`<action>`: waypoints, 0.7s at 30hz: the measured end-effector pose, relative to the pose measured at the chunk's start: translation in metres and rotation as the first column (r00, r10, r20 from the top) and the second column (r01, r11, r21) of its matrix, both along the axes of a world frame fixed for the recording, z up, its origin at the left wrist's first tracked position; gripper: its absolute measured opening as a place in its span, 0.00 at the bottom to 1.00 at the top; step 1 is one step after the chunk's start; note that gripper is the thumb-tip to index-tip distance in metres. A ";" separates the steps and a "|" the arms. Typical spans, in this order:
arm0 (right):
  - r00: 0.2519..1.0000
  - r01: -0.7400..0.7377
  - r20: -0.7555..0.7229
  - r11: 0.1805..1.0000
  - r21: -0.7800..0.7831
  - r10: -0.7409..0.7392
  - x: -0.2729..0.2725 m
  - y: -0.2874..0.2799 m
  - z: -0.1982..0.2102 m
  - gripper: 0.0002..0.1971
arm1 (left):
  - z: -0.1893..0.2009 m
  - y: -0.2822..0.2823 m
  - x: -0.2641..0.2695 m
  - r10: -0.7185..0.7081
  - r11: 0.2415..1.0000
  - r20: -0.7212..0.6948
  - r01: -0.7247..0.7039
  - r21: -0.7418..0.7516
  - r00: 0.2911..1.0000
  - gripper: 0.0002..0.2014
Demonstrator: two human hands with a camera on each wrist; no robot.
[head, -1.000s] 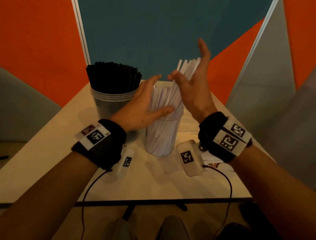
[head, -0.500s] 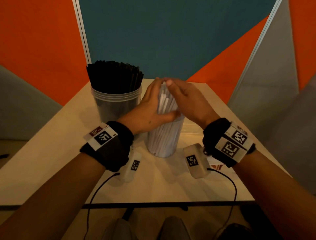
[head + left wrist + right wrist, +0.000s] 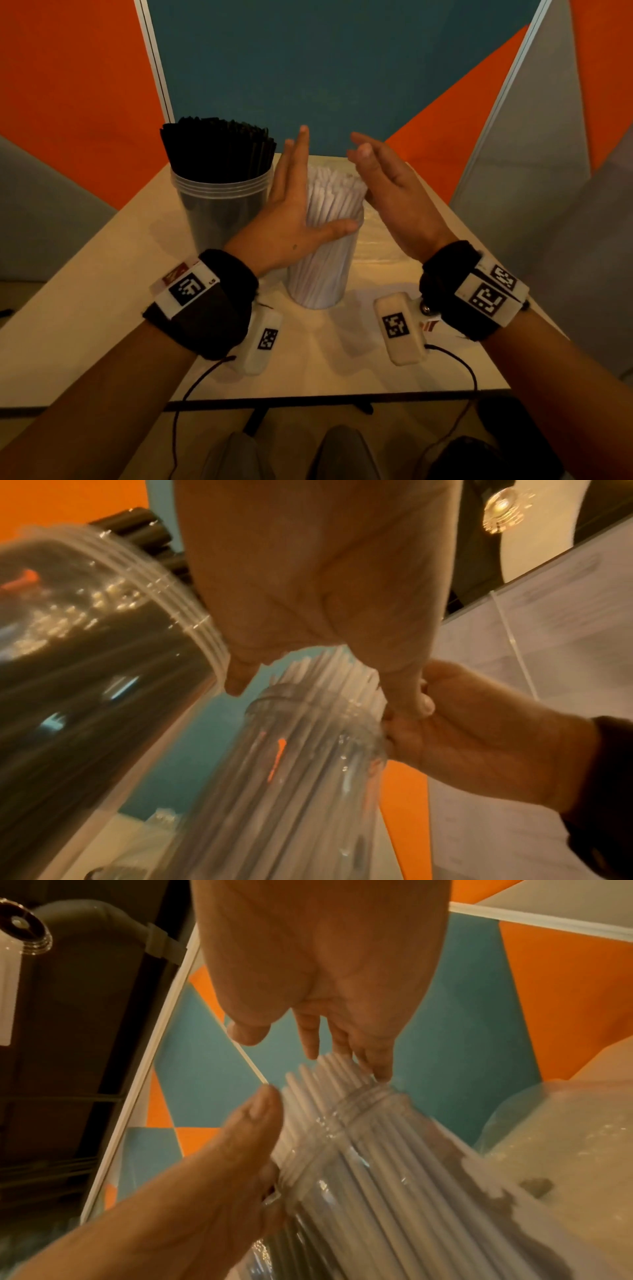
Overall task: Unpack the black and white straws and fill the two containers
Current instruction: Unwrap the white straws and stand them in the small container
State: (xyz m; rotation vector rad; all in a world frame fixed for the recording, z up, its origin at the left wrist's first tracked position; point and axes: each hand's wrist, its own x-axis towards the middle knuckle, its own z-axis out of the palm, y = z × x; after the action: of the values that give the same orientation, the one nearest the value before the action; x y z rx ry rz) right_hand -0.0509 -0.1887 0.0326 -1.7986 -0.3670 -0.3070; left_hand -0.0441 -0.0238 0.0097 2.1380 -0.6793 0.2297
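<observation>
1. Black straws (image 3: pixel 219 147) are in: they stand packed upright in the left jar (image 3: pixel 219 205), tops well above its rim. That half looks finished to me.
2. White straws (image 3: pixel 334 192) are in the right jar (image 3: pixel 322 274), just right of the black one, the two jars near each other on the tabletop (image 3: pixel 102 291). This bundle leans and fans out a bit at the top, so I judge it needs squaring up, not more filling.
3. Behind the white jar, to its right, lies a clear plastic wrapper (image 3: pixel 380 240); it looks empty from the head view, but I cannot be sure nothing is left inside.
4. My left hand (image 3: pixel 291 219) is flat and spread, palm against the left side of the white bundle. Fingers point up past the straw tops, thumb (image 3: pixel 339 228) lies across the front at the jar's rim. It grips nothing, only steadies.
5. My right hand (image 3: pixel 387 192) is on the other side of that bundle, fingers loosely extended, not curled round anything. In the wrist view its fingertips (image 3: pixel 380 1069) reach the straw tops at the far rim; whether they press or just brush, I cannot tell.
6. So the white jar sits between my two palms, the black jar just left of my left hand, untouched.
7. What is left, as I read it: pat the white straws straight and let go. The risk is tipping that narrow jar while nudging the top.
</observation>
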 end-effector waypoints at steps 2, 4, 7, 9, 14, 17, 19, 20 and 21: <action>1.000 0.001 0.001 1.000 0.028 -0.001 -0.007 -0.015 -0.005 0.25 | 0.003 -0.002 -0.016 0.051 0.998 0.137 -0.054 0.021 0.989 0.54; 0.999 0.034 0.022 0.998 0.054 -0.035 -0.017 -0.034 -0.012 0.21 | 0.004 -0.008 -0.036 0.095 0.992 0.367 -0.117 0.037 0.925 0.41; 0.995 0.085 0.038 0.992 0.095 -0.089 -0.038 -0.063 -0.022 0.08 | -0.001 -0.025 -0.062 0.005 0.989 0.514 -0.081 0.124 0.858 0.12; 0.996 0.091 -0.014 0.996 -0.011 -0.091 -0.055 -0.082 -0.029 0.15 | -0.011 -0.042 -0.071 -0.112 0.959 0.379 0.000 0.283 0.918 0.06; 0.948 -0.174 -0.316 0.783 -0.598 -0.030 -0.085 -0.099 -0.040 0.19 | -0.047 -0.080 -0.049 -0.100 0.731 0.147 -0.028 0.682 0.984 0.17; 0.963 -0.204 -0.265 0.518 -0.831 -0.047 -0.085 -0.093 -0.055 0.20 | -0.056 -0.086 -0.032 -0.069 0.716 0.100 -0.021 0.698 0.993 0.07; 0.967 -0.172 -0.240 0.473 -0.864 -0.086 -0.079 -0.087 -0.061 0.24 | -0.054 -0.087 -0.028 -0.035 0.766 0.082 -0.026 0.642 0.996 0.04; 0.960 -0.176 -0.257 0.478 -0.861 -0.109 -0.075 -0.083 -0.064 0.25 | -0.052 -0.088 -0.027 -0.021 0.792 0.083 -0.034 0.610 0.996 0.04; 0.946 -0.195 -0.295 0.492 -0.849 -0.134 -0.070 -0.080 -0.066 0.25 | -0.051 -0.088 -0.027 -0.008 0.816 0.095 -0.049 0.576 0.995 0.03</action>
State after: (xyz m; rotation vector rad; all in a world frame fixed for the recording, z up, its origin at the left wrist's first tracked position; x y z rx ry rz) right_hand -0.1207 -0.2688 -0.0329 -2.8160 -0.3380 0.3014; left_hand -0.0707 -0.1122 -0.0413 2.7349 -0.8629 0.1437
